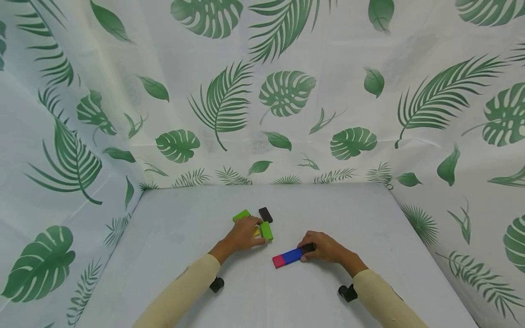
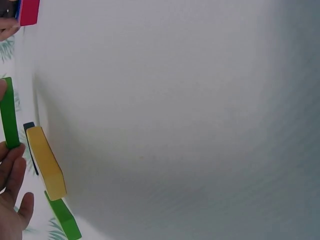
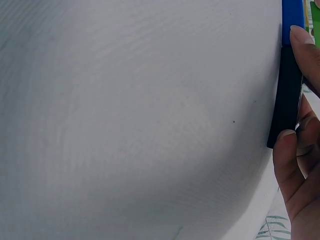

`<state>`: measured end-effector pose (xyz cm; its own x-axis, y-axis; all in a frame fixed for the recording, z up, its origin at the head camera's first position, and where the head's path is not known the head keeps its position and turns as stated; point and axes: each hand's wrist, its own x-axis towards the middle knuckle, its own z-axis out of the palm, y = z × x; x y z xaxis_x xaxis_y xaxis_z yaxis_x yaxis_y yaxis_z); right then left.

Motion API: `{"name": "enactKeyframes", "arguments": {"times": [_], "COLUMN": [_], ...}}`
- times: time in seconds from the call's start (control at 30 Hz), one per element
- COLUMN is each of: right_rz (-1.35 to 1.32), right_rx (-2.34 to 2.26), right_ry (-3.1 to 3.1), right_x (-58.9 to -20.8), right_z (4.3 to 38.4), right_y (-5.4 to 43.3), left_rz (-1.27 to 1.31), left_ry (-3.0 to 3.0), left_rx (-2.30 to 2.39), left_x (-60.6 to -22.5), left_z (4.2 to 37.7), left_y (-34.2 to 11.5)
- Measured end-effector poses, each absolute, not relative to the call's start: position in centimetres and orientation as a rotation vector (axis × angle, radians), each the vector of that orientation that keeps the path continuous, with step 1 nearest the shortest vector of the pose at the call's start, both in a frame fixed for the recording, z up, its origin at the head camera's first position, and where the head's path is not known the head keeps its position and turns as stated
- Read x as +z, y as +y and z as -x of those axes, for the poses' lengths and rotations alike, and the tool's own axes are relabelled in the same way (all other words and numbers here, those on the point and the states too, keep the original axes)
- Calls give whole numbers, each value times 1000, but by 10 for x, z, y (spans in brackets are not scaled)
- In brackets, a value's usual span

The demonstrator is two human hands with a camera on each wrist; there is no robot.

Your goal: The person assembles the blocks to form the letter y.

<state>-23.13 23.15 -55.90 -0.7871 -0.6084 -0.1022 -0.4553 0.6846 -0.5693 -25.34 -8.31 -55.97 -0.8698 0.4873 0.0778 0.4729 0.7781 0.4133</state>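
Observation:
In the head view my left hand [image 1: 245, 233] pinches a bright green block [image 1: 266, 231] by its two ends, thumb nearer me. A yellow block [image 1: 256, 232] shows partly from under that hand, and a second green block [image 1: 241, 215] lies just beyond its knuckles. My right hand [image 1: 326, 248] grips a black block [image 1: 309, 248], thumb by its joint with a blue block [image 1: 292, 256]. A red block [image 1: 279, 261] continues the same straight row at the left end. In the right wrist view a fingertip presses the black block's [image 3: 285, 95] far end.
Another black block [image 1: 265, 214] lies behind the left hand's green block. All of it is on a white-covered table [image 1: 254, 291], with leaf-printed cloth [image 1: 287, 150] hanging at the back and sides. Small black devices [image 1: 347, 293] sit below both wrists.

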Motion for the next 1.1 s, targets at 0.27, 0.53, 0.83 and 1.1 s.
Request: {"name": "enactKeyframes", "arguments": {"times": [0.27,0.53,0.83,1.1], "right_rz": [824,815,848,806], "right_rx": [-760,-769,-755,-745], "right_ry": [2620,2616,2628,2634], "right_x": [-561,-562,-562,-562], "right_z": [232,233,231,231], "right_y": [231,232,232,232], "left_rz": [-776,-789,-714,-702], "left_ry": [2834,2821,2758,2734], "left_rx": [799,837,944,993], "left_x": [-560,-564,-564,-564], "left_z": [247,244,238,232], "left_y": [-83,-83,-80,-76]}}
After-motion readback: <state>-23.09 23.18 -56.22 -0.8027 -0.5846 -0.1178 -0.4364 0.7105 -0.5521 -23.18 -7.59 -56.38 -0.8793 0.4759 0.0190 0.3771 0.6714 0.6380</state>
